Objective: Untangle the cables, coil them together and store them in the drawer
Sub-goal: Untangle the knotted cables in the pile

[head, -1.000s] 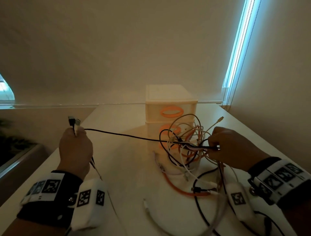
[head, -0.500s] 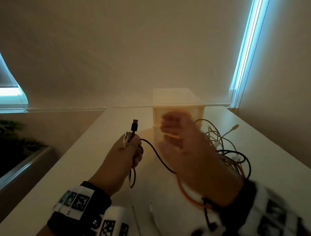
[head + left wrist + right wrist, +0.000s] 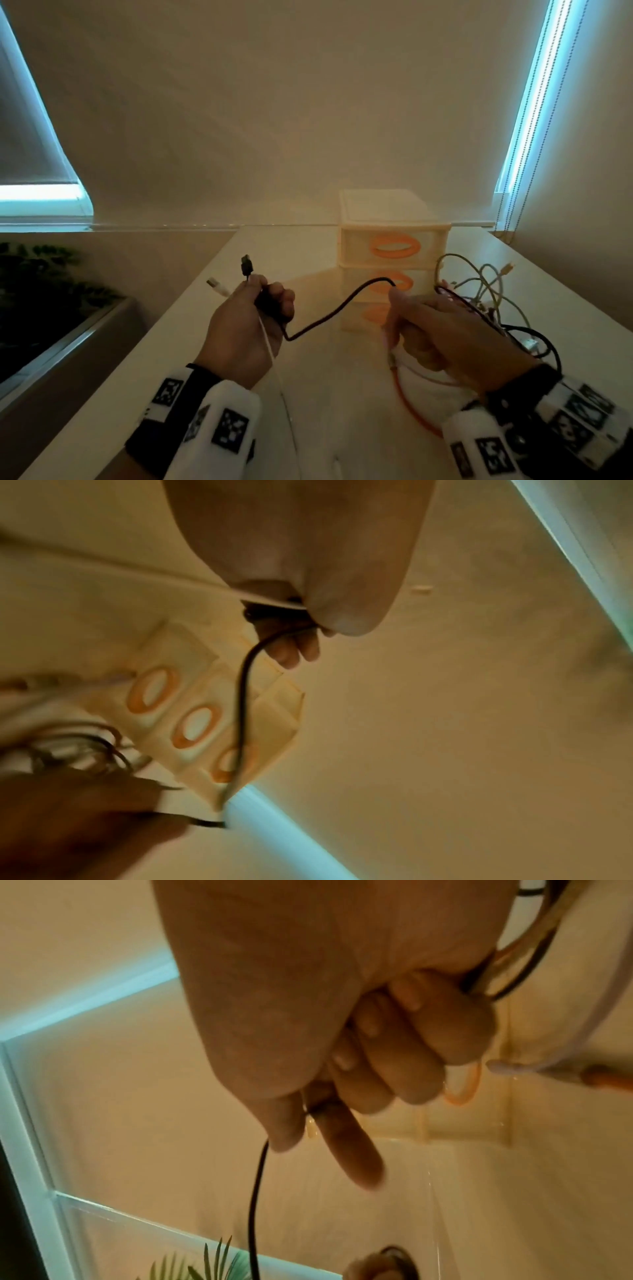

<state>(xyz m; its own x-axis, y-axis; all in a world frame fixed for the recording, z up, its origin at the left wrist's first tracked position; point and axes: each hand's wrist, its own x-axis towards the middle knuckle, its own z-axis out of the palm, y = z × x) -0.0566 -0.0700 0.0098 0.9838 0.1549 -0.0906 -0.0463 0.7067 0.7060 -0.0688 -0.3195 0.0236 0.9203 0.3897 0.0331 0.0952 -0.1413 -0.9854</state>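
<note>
My left hand grips a small coil of the black cable, with its black USB plug sticking up and a white plug beside it. From that fist the black cable sags, then arcs right to my right hand. In the right wrist view, thumb and forefinger pinch the black cable, and the other fingers curl over more strands. The cable tangle lies behind the right hand. The cream drawer unit with orange handles stands shut behind the hands.
An orange cable trails on the white table under my right wrist. The table's left edge drops off to a planter with leaves. A wall and a blind cord close off the right side.
The black cable was taut between hands held far apart. My left hand has moved in toward the centre; my right hand reached over to it and drew back, so the cable hangs slack.
</note>
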